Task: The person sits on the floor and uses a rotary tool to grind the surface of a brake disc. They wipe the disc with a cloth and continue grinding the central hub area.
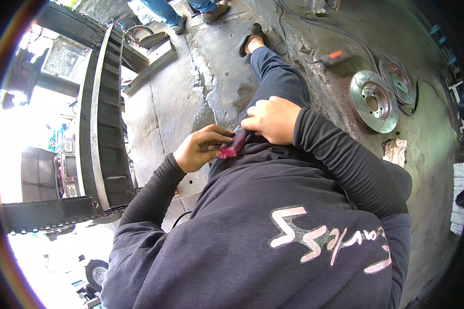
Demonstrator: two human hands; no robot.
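Note:
In front of my lap, my left hand (197,148) pinches a small, shiny pink-purple packet (233,144) between thumb and fingers. The packet lies tilted against my dark trousers, close to the waist. My right hand (274,120) is closed at its upper end, with bent fingers over a pale, clear-looking bit there. Whether that hand grips the packet itself or something small on it is hidden by the fingers.
Two brake discs (374,101) lean by the wall on the right, near an angle grinder (337,56) with a cable. Crumpled brown paper (394,152) lies below them. A dark metal frame (102,118) stands at left. Another person's shoes (215,11) show at the top.

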